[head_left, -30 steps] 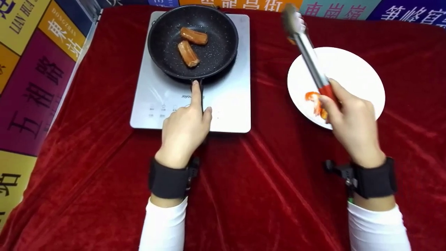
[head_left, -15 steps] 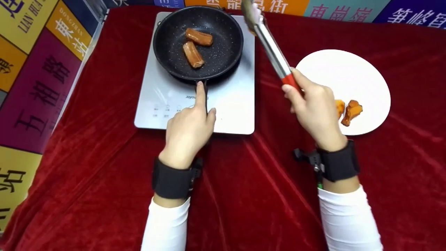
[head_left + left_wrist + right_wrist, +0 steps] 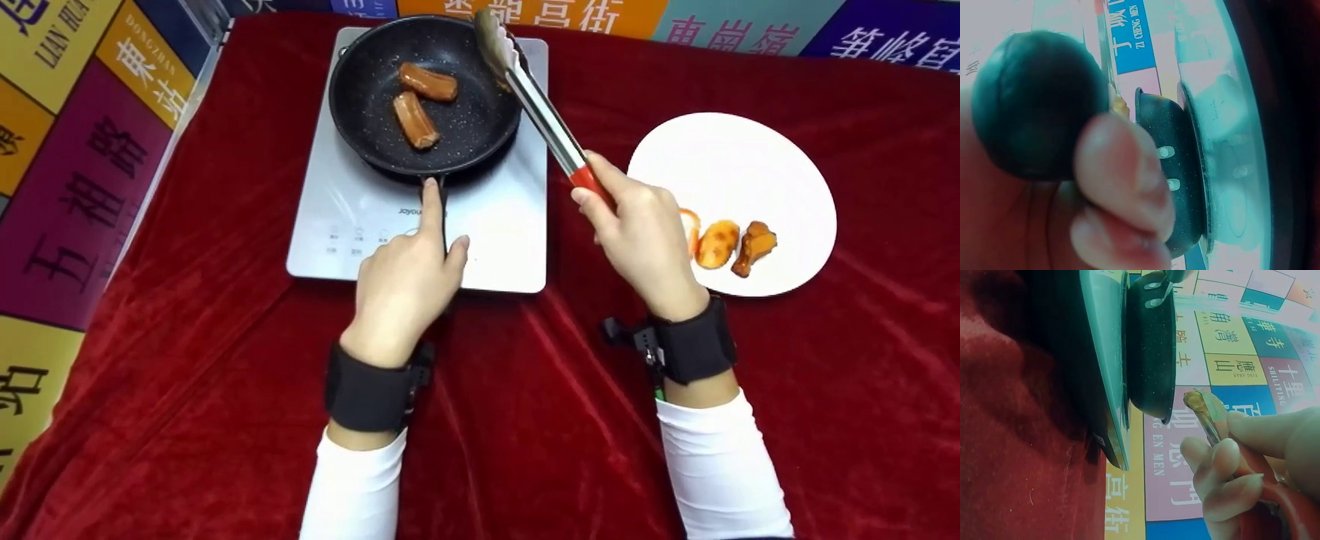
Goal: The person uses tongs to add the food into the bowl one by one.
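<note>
Right hand: grips red-handled tongs; tips, over the plate a second ago, now at the frying pan right rim, seemingly closed on a morsel.
Left hand: unchanged, fingers wrapped on pan handle.
Pan: two sausage pieces.

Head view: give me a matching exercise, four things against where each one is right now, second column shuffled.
Things:
1. tongs
2. pan handle
3. two browned sausages
4. orange food pieces

Places:
A. on the white plate
B. inside the black pan
C. under the left hand, forefinger laid along it
D. gripped by the right hand, tips over the pan's right rim

Pairs: 1-D, 2-C, 3-B, 4-A
</note>
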The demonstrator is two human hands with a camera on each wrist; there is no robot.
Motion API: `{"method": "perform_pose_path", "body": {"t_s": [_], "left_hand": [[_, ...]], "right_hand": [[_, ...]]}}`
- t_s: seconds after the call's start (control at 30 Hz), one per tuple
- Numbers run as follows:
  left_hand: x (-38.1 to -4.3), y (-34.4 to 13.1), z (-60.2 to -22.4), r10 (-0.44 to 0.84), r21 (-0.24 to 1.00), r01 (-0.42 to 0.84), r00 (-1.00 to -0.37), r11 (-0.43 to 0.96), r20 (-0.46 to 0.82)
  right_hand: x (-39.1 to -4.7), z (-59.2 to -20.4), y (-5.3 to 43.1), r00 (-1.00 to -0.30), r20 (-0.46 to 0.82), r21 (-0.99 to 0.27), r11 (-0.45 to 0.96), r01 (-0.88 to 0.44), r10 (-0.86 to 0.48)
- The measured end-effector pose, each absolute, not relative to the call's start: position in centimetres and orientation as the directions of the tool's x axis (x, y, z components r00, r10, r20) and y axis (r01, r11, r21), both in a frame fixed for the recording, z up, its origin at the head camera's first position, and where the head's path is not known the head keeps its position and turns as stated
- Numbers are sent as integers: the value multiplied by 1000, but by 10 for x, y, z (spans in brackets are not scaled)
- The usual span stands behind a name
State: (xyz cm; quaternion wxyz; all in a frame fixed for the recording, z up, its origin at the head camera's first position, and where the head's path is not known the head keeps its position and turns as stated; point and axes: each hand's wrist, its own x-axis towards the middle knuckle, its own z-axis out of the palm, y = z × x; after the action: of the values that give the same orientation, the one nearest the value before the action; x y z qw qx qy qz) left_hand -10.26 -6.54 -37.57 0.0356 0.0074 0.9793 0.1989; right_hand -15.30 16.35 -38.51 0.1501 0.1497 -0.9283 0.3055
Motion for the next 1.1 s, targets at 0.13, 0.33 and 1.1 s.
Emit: {"method": "perform_pose_path", "body": {"t_s": [0.13, 0.33, 1.1], "left_hand": [[-103, -63, -376, 27, 390, -5, -997, 921, -77], [-103, -64, -376, 24, 388, -8, -997, 922, -78], [-103, -62, -374, 23, 381, -16, -995, 924, -96]], "right_hand": [[-157, -387, 161, -907, 370, -514, 769, -379, -200], [-159, -392, 157, -903, 370, -485, 783, -389, -220], [-152, -391, 162, -911, 322, -387, 843, -373, -256]]}}
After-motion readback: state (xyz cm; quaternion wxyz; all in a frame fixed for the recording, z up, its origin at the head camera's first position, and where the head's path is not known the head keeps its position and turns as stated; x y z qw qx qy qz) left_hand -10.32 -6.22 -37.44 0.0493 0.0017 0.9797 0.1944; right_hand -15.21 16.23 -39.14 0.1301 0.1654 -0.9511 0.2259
